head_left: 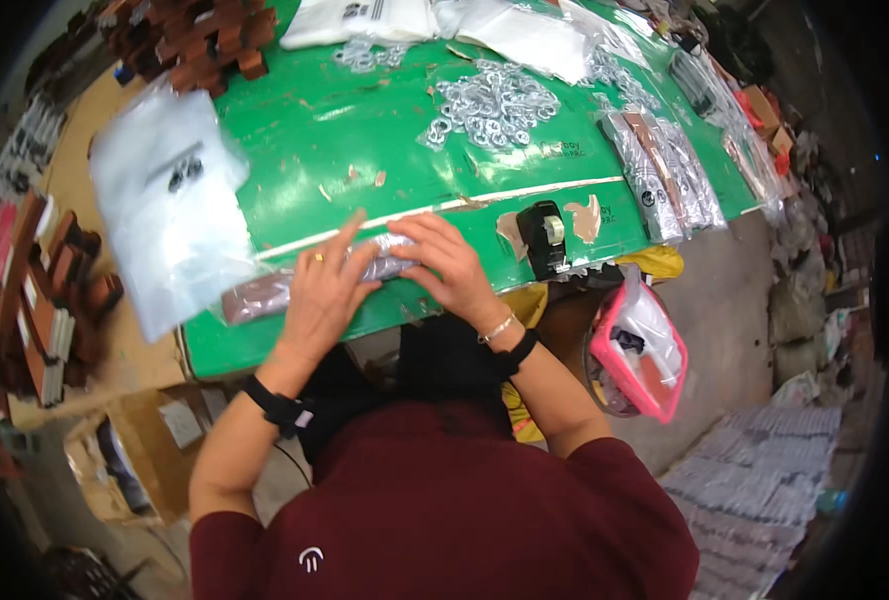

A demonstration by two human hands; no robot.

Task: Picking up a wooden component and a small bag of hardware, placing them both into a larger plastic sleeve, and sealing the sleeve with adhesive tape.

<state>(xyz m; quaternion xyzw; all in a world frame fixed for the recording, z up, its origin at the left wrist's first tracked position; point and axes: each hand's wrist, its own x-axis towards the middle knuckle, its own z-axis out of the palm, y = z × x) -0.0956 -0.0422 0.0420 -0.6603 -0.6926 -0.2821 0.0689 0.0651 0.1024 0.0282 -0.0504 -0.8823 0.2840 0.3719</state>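
Note:
A long brown piece in clear plastic wrap (254, 299) lies along the near edge of the green table. My left hand (322, 290) rests across its middle, thumb on the near side and the index finger stretched out past the far side. My right hand (446, 262) bends over the package's right end, with fingers and thumb against the shiny plastic. The two hands are close together, and they hide part of the package. To the right of my right hand stands a black tape dispenser (542, 240) with a roll of tape.
Clear plastic bags (169, 200) lie left of the package. A pile of small metallic-looking rings (494, 105) sits further back. Wrapped packages (659, 175) lie at the right, brown pieces (189, 40) at the far left. A pink-rimmed bin (639, 345) stands below the table's right side.

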